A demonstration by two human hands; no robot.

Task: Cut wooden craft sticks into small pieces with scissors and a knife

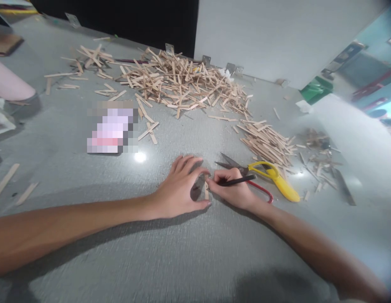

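A short wooden stick point(207, 194) lies on the grey table, pointing toward me, with small dark marks on it. My left hand point(183, 185) steadies it between thumb and index finger, one at each end, while the other fingers spread forward. My right hand point(231, 185) is closed around a black pen point(239, 180), whose tip is hidden by the fingers near the stick's far end. Just beyond my right hand, scissors point(239, 166) with one yellow and one red handle lie with their blades apart.
A large heap of wooden sticks point(179, 80) covers the back of the table. Another pile of sticks point(266, 141) lies at the right, near a knife blade point(344, 187). A blurred-out phone-like object point(112, 130) is at the left. A white panel point(261, 38) stands behind.
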